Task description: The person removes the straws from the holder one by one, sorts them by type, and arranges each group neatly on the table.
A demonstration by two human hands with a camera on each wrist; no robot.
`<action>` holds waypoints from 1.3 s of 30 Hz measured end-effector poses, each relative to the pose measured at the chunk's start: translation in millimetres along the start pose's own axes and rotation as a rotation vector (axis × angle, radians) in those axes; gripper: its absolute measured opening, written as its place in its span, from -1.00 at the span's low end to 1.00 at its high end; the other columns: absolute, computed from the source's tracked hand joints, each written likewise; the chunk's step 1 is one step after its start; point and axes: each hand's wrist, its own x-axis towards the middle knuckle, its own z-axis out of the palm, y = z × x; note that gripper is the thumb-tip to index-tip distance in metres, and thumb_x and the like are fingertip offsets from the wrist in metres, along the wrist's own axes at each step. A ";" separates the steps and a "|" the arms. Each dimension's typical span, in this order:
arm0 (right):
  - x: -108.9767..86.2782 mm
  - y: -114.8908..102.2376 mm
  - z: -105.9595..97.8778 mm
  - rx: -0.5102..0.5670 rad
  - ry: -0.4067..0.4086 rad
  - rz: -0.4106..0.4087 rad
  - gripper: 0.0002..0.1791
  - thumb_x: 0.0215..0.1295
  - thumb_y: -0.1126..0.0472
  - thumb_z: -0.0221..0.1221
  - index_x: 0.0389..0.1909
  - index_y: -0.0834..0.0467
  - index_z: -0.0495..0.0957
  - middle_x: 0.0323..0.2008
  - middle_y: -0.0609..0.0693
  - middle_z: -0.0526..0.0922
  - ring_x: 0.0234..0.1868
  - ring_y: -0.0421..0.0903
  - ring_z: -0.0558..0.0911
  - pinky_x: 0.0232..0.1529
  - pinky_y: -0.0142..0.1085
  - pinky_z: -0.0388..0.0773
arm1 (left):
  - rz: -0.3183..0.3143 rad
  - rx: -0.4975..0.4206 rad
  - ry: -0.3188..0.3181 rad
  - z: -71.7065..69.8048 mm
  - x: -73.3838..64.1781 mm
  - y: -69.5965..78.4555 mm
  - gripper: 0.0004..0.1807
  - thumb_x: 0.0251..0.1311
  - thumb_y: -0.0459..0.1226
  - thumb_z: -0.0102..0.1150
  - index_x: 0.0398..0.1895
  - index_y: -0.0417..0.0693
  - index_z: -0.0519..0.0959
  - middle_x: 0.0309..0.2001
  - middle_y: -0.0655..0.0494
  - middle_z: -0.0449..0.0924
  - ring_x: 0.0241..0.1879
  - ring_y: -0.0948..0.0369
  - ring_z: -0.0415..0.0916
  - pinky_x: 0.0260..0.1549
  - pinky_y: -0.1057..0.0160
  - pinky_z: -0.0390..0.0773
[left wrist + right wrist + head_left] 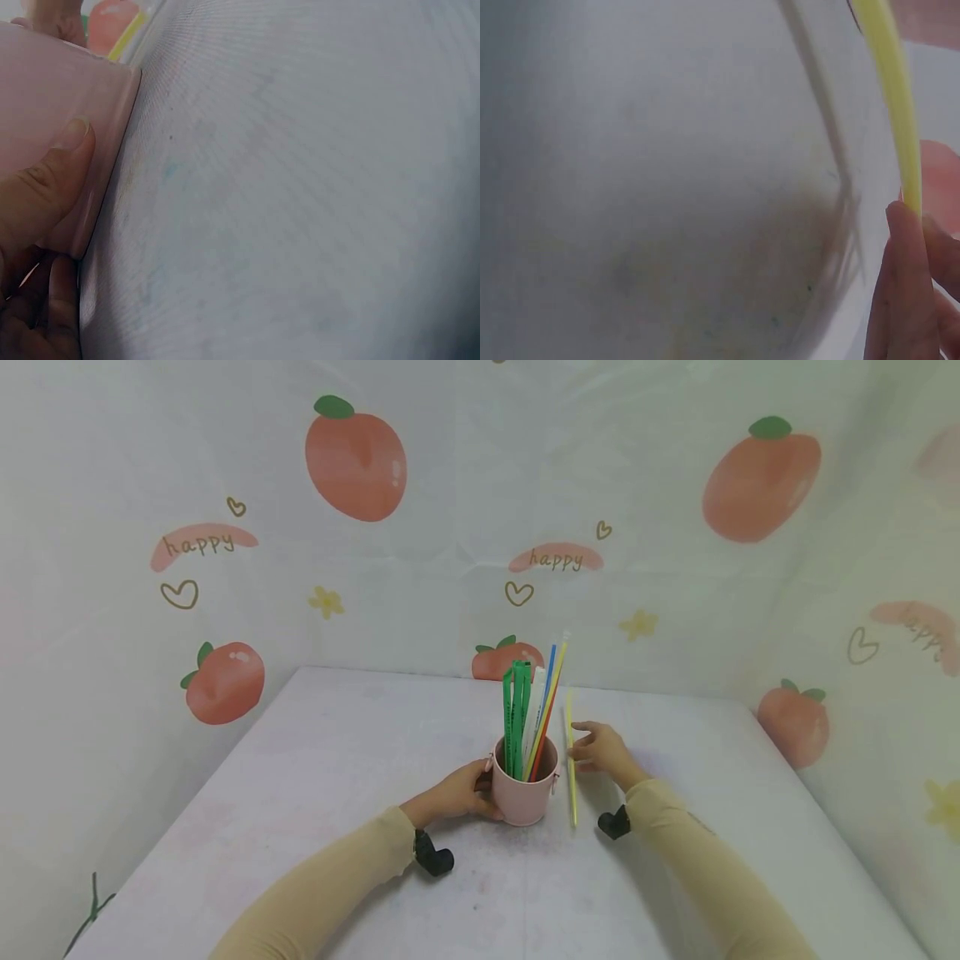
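My left hand grips the left side of a small pink bucket, which stands upright on the table. In the left wrist view, the thumb lies along the bucket's wall and other fingers are by its base. Green strips, a white one, and blue, yellow and red straws lean inside the bucket. Right of the bucket, my right hand pinches a separate yellow straw. The right wrist view shows this straw between fingertips, its shadow apart from it.
A pale cloth covers the table. Behind it hangs a white backdrop printed with red fruit, hearts and the word "happy". Black wrist cameras sit at the left cuff and right cuff.
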 end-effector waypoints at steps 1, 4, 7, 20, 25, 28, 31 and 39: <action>-0.5 -0.6 1.5 -0.016 0.003 0.008 -0.29 0.18 0.46 0.25 0.36 0.35 0.23 -0.12 0.27 0.56 -0.42 -0.17 0.61 -0.35 -0.26 0.73 | -0.006 -0.002 0.001 -0.1 0.2 -0.4 -0.02 -0.10 -0.41 0.49 0.43 -0.17 0.17 0.38 -0.03 0.30 0.32 0.00 0.35 0.34 0.09 0.34; -1.2 -1.6 4.5 -0.051 0.008 0.034 -0.31 0.18 0.45 0.26 0.35 0.35 0.26 -0.12 0.26 0.56 -0.44 -0.16 0.61 -0.36 -0.28 0.72 | -0.019 -0.003 0.004 -0.1 1.1 -1.2 -0.01 -0.10 -0.40 0.50 0.44 -0.14 0.17 0.38 0.00 0.30 0.32 0.03 0.35 0.35 0.09 0.34; -0.8 -1.1 6.7 -0.060 -0.002 0.045 -0.32 0.18 0.46 0.25 0.33 0.38 0.26 -0.13 0.27 0.57 -0.46 -0.16 0.62 -0.36 -0.26 0.72 | -0.012 -0.004 0.004 0.0 1.4 -1.2 -0.01 -0.10 -0.41 0.49 0.44 -0.14 0.17 0.38 -0.01 0.30 0.31 0.03 0.36 0.35 0.09 0.34; 5.3 4.1 10.7 -0.092 -0.012 0.084 -0.31 0.11 0.47 0.31 0.30 0.36 0.32 -0.22 0.19 0.59 -0.47 -0.16 0.64 -0.37 -0.25 0.73 | -0.011 0.015 0.004 0.8 -0.1 0.6 -0.03 -0.10 -0.41 0.49 0.43 -0.16 0.17 0.37 -0.02 0.31 0.30 0.02 0.38 0.33 0.09 0.36; 5.7 3.7 13.4 -0.128 -0.004 0.069 -0.31 0.11 0.47 0.31 0.30 0.37 0.32 -0.30 0.13 0.58 -0.52 -0.22 0.61 -0.41 -0.28 0.72 | -0.007 0.008 0.004 0.8 -0.1 0.0 -0.03 -0.09 -0.41 0.48 0.43 -0.19 0.17 0.37 -0.05 0.31 0.30 0.00 0.38 0.32 0.07 0.37; 7.3 3.5 13.7 -0.143 -0.007 0.080 -0.32 0.12 0.45 0.31 0.30 0.36 0.33 -0.30 0.13 0.58 -0.51 -0.21 0.61 -0.40 -0.29 0.72 | -0.004 0.001 0.002 0.9 -0.2 0.3 -0.03 -0.09 -0.41 0.48 0.43 -0.18 0.17 0.37 -0.04 0.31 0.30 0.00 0.37 0.33 0.08 0.37; 10.4 4.7 14.0 -0.162 -0.005 0.101 -0.31 0.12 0.43 0.32 0.31 0.33 0.34 -0.26 0.15 0.60 -0.49 -0.20 0.61 -0.40 -0.31 0.71 | -0.007 0.000 0.002 0.6 0.0 -0.1 -0.03 -0.09 -0.41 0.48 0.43 -0.17 0.17 0.37 -0.03 0.31 0.30 0.01 0.37 0.32 0.09 0.37; 11.8 4.3 15.3 -0.183 0.001 0.156 -0.30 0.13 0.39 0.33 0.33 0.26 0.34 -0.35 0.14 0.66 -0.49 -0.18 0.63 -0.39 -0.31 0.71 | -0.015 -0.004 -0.002 -0.2 0.6 -1.7 -0.04 -0.09 -0.41 0.48 0.42 -0.17 0.18 0.37 -0.03 0.31 0.30 0.01 0.37 0.32 0.09 0.38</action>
